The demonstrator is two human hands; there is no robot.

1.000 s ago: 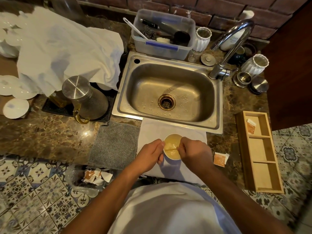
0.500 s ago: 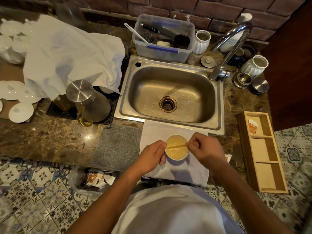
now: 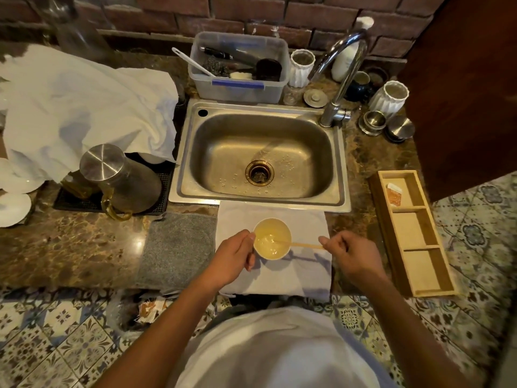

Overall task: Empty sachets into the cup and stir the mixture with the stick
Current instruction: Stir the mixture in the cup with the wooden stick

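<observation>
A small pale cup [image 3: 272, 238] with yellowish liquid stands on a white cloth [image 3: 302, 270] in front of the sink. My left hand [image 3: 233, 257] grips the cup's left side. My right hand [image 3: 351, 254] sits right of the cup and pinches the end of a thin wooden stick [image 3: 305, 245], which lies nearly flat across the rim with its tip in the liquid. One orange sachet [image 3: 394, 194] lies in the top compartment of the wooden tray [image 3: 414, 233]. The sachet that lay on the counter beside the cloth is hidden.
A steel sink [image 3: 260, 155] with a tap [image 3: 342, 77] is behind the cup. A grey mat [image 3: 179, 247] lies left of the cloth, a metal jug [image 3: 120, 177] further left. Torn sachets [image 3: 148, 309] sit in a bin below the counter edge.
My right hand has drawn away to the right of the cup, pulling the stick outward until it lies almost level across the rim. My left hand stays on the cup.
</observation>
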